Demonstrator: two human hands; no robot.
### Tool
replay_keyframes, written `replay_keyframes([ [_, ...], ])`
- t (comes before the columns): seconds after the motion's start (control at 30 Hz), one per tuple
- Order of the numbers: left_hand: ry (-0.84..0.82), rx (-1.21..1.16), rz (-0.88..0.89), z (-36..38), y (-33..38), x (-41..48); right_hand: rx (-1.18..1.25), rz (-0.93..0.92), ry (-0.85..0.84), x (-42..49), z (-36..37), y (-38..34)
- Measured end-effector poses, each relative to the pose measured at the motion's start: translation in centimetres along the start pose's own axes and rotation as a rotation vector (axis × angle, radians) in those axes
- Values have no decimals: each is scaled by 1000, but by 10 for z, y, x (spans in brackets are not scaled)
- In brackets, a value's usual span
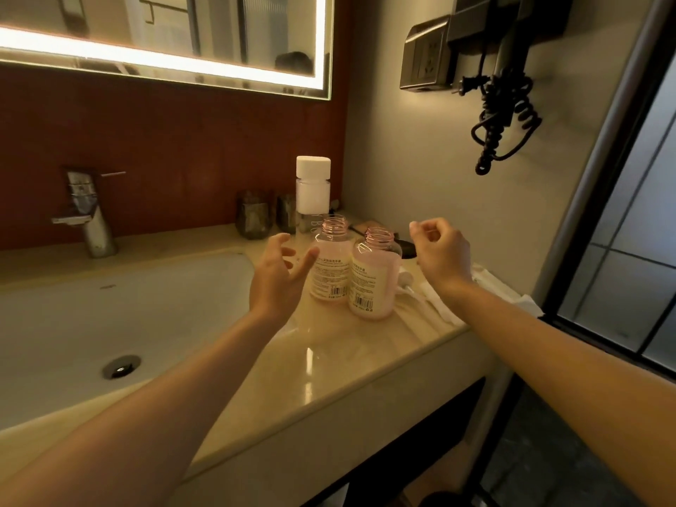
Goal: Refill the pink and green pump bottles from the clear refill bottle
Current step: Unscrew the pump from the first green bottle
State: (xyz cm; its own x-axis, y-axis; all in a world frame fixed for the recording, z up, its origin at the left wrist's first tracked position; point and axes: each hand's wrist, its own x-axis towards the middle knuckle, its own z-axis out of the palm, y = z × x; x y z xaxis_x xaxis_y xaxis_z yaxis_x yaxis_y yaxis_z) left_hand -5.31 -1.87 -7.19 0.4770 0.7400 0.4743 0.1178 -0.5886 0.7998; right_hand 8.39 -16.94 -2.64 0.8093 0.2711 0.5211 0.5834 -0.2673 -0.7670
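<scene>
Beside the sink [73,316], the left hand [276,276] is hovering spread and the right hand [440,250] is curling empty near barcoded pink bottles [369,283], their print unreadable.

Chrome lever faucet [87,214] behind white basin sink [55,323] with round metal drain [121,366]. Light-edged wall mirror [219,31] above. Black wall-mounted hair dryer with coiled cord [508,97] beside grey wall socket [426,56]. Dark glass tumblers [254,215] on beige marble counter [329,360].

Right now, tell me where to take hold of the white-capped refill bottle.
Probably best: grip the refill bottle around its upright body just under the white cap, coming from the upper left: two open pink bottles crowd its front, the wall its right.
</scene>
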Motion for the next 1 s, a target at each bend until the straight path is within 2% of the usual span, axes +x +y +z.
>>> replay_keyframes([
  [0.1,41,-23,31,-24,14,-7,69,-87,16,-15,-8,-37],
  [0.23,127,-46,92,-72,34,-22,127,-191,-72,-44,-6,-87],
  [0.43,251,-5,105,-164,26,-56,273,-188,-337,-104,39,-152],
  [0.67,398,259,-4,-294,-22,-101,361,-261,-598,-191,115,-239],
  [0.8,539,349,-54,-360,-38,-126,458,-301,-781,-240,157,-284],
  [1.0,908,459,-79,-428,-66,-169,520,-337,-1037,-302,205,-335],
])
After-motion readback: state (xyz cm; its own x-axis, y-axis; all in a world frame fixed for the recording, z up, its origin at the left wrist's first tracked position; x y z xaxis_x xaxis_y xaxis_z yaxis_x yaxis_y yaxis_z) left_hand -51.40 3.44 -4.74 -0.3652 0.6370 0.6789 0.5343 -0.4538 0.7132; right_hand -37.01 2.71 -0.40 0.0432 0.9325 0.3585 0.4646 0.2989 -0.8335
